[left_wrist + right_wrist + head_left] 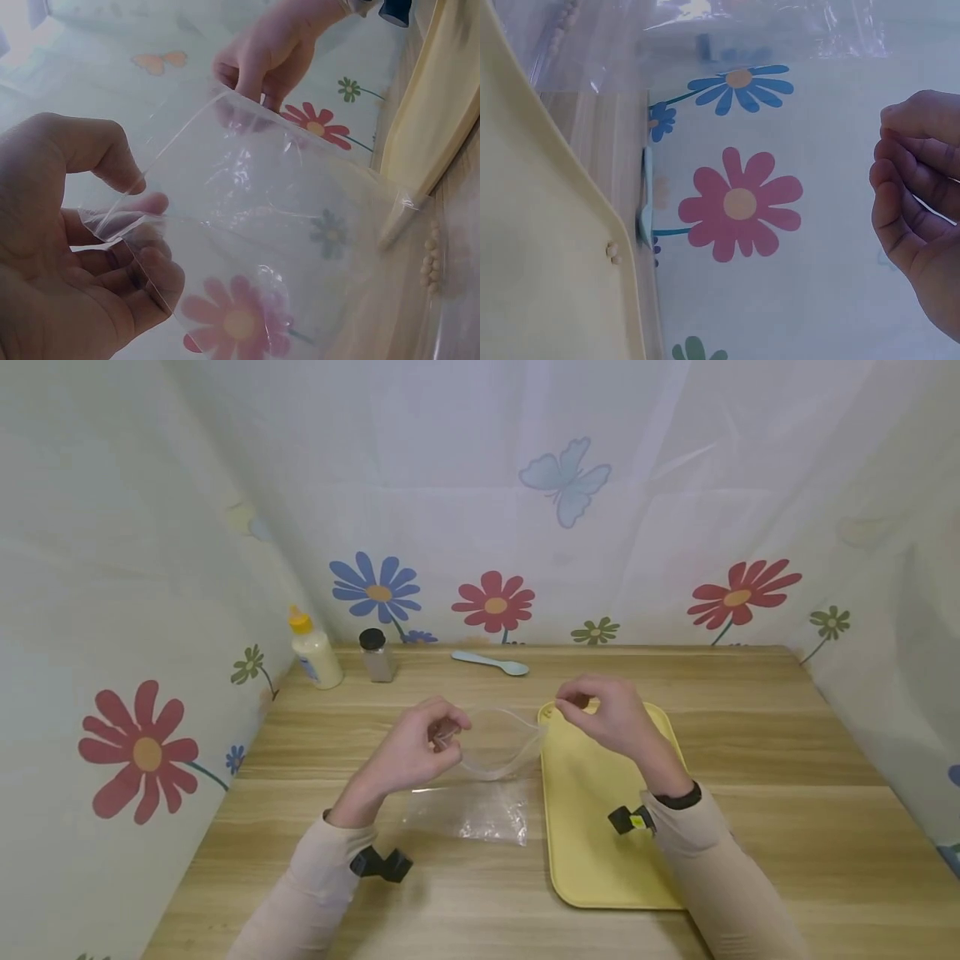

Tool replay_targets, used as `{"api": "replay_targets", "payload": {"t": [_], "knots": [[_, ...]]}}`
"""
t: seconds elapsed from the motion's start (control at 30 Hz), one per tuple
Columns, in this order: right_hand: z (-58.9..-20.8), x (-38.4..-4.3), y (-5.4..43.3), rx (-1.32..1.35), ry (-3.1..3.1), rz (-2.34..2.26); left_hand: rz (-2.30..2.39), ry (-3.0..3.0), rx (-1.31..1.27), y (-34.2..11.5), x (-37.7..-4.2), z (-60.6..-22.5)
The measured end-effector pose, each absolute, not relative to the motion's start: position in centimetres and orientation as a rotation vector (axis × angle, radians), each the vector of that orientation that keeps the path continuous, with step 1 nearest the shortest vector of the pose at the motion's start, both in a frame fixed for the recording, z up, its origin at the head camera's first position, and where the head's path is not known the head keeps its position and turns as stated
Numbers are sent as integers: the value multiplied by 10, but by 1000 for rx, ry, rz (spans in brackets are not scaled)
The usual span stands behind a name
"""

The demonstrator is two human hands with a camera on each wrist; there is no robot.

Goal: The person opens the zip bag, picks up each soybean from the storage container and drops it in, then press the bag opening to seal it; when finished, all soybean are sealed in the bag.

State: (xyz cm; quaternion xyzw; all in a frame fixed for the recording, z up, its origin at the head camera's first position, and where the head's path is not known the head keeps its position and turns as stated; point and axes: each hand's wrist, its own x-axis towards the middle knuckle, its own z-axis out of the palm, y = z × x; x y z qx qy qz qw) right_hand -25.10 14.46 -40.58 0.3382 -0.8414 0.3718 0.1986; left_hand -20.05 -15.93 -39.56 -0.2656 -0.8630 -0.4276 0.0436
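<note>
My left hand (420,743) pinches the rim of a clear plastic zip bag (491,814), whose mouth gapes open toward the right. Small pale beads (430,262) show through the bag's bottom in the left wrist view. My right hand (607,714) hovers over the far left part of a yellow tray (600,860), near the bag's right corner. Its fingers are curled, with thumb and fingertips together; whether something tiny sits between them is hidden. In the right wrist view that hand (922,187) is apart from the bag. A few pale beads (613,253) lie in the tray's corner.
Along the back of the wooden table (787,860) stand a yellow-capped squeeze bottle (318,660) and a black-lidded jar (377,662). A light blue spoon (491,662) lies to their right. A flowered curtain (450,485) hangs behind the table and along its sides.
</note>
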Motion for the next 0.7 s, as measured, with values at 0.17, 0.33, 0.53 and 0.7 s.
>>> {"api": "replay_targets", "payload": {"t": [0.17,0.33,0.53,0.7], "knots": [[-401,-244,139,1001,-2261,1095,-1305,-2634,-811,-161,-200,-397],[-399,-240,130,1078,-2174,1155,-1296,-2636,-815,-161,-201,-397],[-402,-234,120,1128,-2106,1156,-1305,-2623,-839,-159,-201,-394],[-407,-230,112,1176,-2086,1134,-1324,-2616,-840,-158,-201,-397]]}}
